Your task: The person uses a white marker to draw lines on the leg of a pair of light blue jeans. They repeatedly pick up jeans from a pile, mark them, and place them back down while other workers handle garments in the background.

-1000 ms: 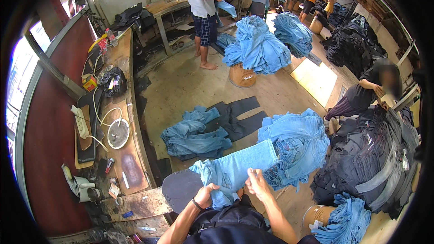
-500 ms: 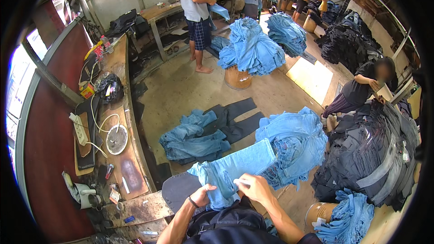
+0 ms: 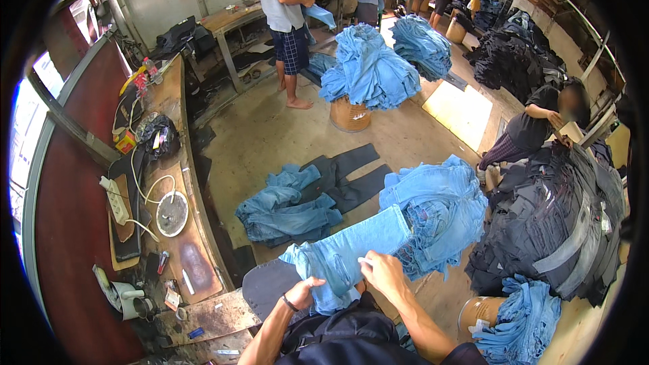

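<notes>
One denim leg [image 3: 365, 238] on my feed, draped over dark board [image 3: 267, 287] | left hand [image 3: 304, 293] grips leg's near edge beside board's bare end | right hand [image 3: 387, 276] pinches small white stick [image 3: 364, 259] over leg, contact unclear | blue denim pile [image 3: 436, 203] right of board | wooden bench [image 3: 177, 88] left of board

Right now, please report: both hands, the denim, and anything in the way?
Left hand gripping light-blue denim. Right hand pinching small white piece over it. Denim partly over dark board; blue jeans pile close by its far end.
</notes>
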{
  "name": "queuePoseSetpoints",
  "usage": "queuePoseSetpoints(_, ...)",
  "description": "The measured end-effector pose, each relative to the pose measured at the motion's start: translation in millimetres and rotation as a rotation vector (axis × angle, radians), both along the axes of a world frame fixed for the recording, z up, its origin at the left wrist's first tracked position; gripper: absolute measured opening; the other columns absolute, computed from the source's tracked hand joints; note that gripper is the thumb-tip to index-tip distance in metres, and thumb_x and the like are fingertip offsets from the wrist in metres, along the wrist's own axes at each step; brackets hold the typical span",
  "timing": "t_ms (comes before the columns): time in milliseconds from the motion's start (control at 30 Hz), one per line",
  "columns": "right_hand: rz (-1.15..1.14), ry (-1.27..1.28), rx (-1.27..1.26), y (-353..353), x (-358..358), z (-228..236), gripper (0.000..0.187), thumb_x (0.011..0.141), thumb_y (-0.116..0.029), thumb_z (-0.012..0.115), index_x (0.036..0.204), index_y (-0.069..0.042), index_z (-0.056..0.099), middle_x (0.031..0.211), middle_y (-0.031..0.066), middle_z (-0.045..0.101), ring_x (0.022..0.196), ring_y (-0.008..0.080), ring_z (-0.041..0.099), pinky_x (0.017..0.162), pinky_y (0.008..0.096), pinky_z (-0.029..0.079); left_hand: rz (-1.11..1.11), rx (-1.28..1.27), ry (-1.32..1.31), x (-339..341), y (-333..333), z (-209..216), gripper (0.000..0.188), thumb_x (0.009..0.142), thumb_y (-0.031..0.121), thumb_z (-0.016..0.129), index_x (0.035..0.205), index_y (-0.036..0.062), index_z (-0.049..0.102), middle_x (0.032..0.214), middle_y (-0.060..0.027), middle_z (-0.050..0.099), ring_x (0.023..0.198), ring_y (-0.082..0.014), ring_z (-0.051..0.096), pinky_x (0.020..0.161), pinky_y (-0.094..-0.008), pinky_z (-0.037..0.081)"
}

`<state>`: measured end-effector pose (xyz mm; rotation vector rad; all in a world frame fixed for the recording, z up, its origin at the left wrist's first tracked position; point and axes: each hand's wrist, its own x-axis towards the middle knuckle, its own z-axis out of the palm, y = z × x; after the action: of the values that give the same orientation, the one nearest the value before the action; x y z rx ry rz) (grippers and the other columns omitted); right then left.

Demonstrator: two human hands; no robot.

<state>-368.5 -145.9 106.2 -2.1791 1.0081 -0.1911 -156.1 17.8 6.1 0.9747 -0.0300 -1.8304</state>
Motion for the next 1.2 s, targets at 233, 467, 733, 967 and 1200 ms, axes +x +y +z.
queuePoseSetpoints(233, -0.198, -0.049, -0.096, 1, 1, -1, 0.022, 0.091, -0.029, 0.078, 0.093, -0.008, 0.076, 0.076, 0.0189, 0.073, 0.072, 0.0421, 0.073, 0.063, 0.0488, 0.056, -0.018, -0.024, -0.052, -1, -2, 5, 0.042, 0.095, 0.018, 0.072, 0.132, -0.0030, 0.066, 0.125, -0.0140, 0.075, 0.114, -0.0274, 0.073, 0.103, -0.0463, 0.058)
queuePoseSetpoints(467, -0.259, -0.113, -0.147, -3, 0, -7, 0.020, 0.094, -0.025, 0.077, 0.096, -0.006, 0.073, 0.077, 0.0182, 0.074, 0.072, 0.0401, 0.074, 0.064, 0.0485, 0.056, 0.069, -0.061, -0.242, -25, -14, 12, 0.047, 0.094, 0.010, 0.079, 0.137, -0.0021, 0.064, 0.126, -0.0129, 0.074, 0.111, -0.0261, 0.072, 0.097, -0.0429, 0.060)
queuePoseSetpoints(733, -0.260, -0.103, 0.060, 13, -6, -13, 0.024, 0.098, -0.029, 0.076, 0.098, -0.005, 0.073, 0.082, 0.0186, 0.075, 0.075, 0.0370, 0.075, 0.065, 0.0442, 0.056, 0.216, -0.067, -0.425, -43, -18, -1, 0.033, 0.096, 0.003, 0.070, 0.127, -0.0058, 0.065, 0.114, -0.0146, 0.075, 0.100, -0.0294, 0.075, 0.092, -0.0426, 0.062)
queuePoseSetpoints(967, -0.237, -0.159, 0.026, 15, -12, -4, 0.024, 0.098, -0.032, 0.077, 0.097, -0.008, 0.074, 0.080, 0.0166, 0.075, 0.073, 0.0380, 0.074, 0.064, 0.0458, 0.056, 0.211, 0.030, -0.044, -24, 4, 11, 0.030, 0.094, 0.002, 0.065, 0.121, -0.0087, 0.068, 0.116, -0.0189, 0.077, 0.102, -0.0336, 0.076, 0.095, -0.0462, 0.062)
queuePoseSetpoints(1200, -0.134, 0.128, -0.124, 6, 1, -9, 0.026, 0.096, -0.036, 0.078, 0.095, -0.010, 0.077, 0.083, 0.0168, 0.075, 0.077, 0.0409, 0.074, 0.065, 0.0473, 0.057, -0.006, 0.167, -0.029, -5, -1, -11, 0.032, 0.092, 0.012, 0.067, 0.119, -0.0054, 0.071, 0.113, -0.0141, 0.078, 0.102, -0.0263, 0.076, 0.096, -0.0424, 0.061)
